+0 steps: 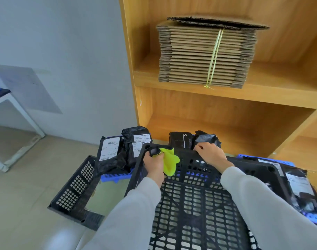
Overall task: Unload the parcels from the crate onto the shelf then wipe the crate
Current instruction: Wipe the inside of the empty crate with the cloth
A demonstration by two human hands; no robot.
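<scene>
Before the shelf (226,94), left hand (153,162) gripping crate (190,204) rim and yellow cloth (169,162), right hand (211,153) curled over rim

Black perforated crate (199,204), yellow-green cloth (169,162), black parcels (118,150) with white barcode labels, tan wooden shelf (244,94)

Black perforated plastic crate (199,201) filling the lower centre of the frame, tilted with its lattice base facing the camera, black bagged parcels (125,150) with white barcode labels clustered upper left of it, yellow-green cloth (169,162) draped over its top edge
</scene>
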